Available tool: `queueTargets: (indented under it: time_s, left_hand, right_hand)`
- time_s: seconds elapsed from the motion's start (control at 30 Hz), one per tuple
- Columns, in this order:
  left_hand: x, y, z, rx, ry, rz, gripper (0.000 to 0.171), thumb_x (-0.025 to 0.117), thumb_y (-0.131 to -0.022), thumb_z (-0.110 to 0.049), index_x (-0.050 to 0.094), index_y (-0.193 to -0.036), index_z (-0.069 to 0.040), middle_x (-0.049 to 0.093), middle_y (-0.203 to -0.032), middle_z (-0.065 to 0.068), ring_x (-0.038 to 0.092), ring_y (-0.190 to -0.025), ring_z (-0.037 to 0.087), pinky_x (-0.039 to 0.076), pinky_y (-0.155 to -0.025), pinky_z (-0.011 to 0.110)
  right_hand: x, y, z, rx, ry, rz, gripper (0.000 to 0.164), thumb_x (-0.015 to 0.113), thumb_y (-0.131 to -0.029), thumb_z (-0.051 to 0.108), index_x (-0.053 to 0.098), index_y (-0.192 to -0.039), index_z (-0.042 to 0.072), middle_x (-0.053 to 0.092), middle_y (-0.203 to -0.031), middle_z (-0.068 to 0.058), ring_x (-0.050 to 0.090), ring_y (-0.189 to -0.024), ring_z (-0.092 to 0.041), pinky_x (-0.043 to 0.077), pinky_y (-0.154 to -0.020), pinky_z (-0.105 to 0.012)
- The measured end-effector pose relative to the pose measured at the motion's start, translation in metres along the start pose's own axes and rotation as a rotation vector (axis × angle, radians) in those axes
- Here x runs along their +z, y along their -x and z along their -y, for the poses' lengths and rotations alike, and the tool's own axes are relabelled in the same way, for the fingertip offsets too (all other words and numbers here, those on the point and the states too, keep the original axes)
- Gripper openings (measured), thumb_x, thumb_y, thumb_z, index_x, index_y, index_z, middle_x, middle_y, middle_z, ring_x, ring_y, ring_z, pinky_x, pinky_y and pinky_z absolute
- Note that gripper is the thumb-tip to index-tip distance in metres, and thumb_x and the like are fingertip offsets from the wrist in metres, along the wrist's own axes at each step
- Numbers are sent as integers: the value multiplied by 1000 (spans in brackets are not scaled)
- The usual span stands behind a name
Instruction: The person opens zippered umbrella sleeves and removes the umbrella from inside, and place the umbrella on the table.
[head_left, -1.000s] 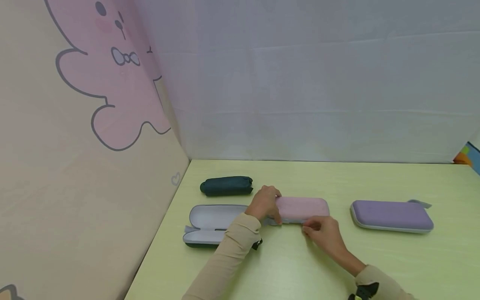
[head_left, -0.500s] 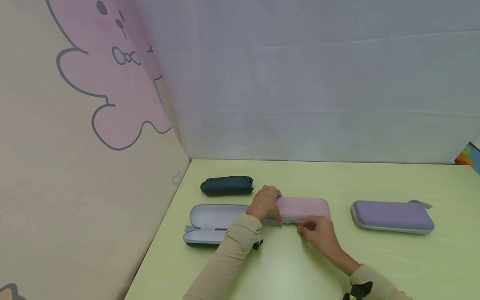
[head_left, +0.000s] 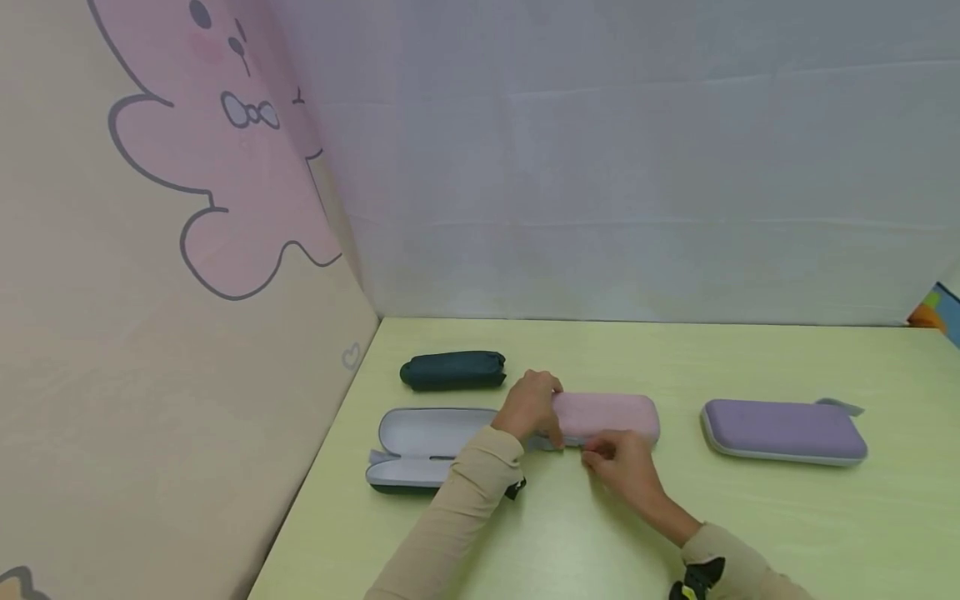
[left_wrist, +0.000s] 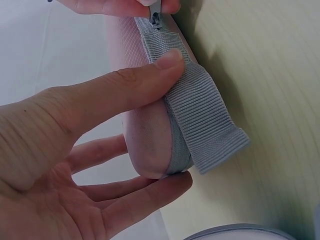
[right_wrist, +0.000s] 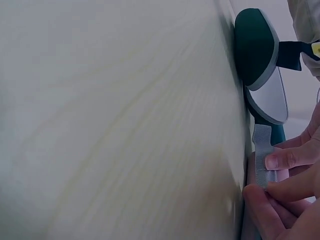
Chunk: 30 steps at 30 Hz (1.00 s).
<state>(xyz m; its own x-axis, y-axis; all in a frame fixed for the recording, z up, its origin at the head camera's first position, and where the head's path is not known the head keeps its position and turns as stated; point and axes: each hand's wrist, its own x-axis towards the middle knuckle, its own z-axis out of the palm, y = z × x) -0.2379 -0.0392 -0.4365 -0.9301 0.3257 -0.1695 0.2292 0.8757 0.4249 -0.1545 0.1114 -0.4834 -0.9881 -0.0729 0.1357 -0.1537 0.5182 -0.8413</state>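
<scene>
A pink zippered hard case lies closed on the table in the middle of the head view. My left hand grips its left end, thumb pressed on the grey zipper tape in front and fingers around the end and back. From that end sticks out a ribbed grey fabric tab. Thumb and finger of my right hand pinch the metal zipper pull at the case's front edge, near the left thumb. The right fingers cover part of the pull.
Left of the hands, an open dark green case with a pale grey lining is partly hidden by the left forearm. A dark green rolled bundle lies behind it. A closed purple case sits to the right. Cloth-covered walls stand behind and at left.
My right hand has slid left along the front edge of the pink case with the zipper pull, closer to the left hand. The left hand has stayed in place.
</scene>
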Motion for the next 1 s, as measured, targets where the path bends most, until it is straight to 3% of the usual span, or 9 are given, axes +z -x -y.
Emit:
queueTargets:
  time_s: [0.6, 1.0]
  left_hand:
    - [0, 2, -2, 18, -40, -3, 68, 97, -43, -15, 68, -105, -10, 64, -95, 2, 58, -84, 17, 49, -71, 28]
    - [2, 8, 4, 27, 22, 14, 76, 95, -50, -16, 61, -118, -10, 57, -109, 7, 53, -96, 21, 47, -81, 31]
  right_hand:
    - [3, 1, -4, -35, -7, -22, 9, 73, -75, -8, 71, -73, 1, 67, -68, -4, 62, -63, -12, 50, -60, -23]
    - [1, 1, -5, 13, 13, 3, 4, 74, -77, -3, 71, -75, 0, 67, -69, -1, 64, -66, -12, 51, -63, -23]
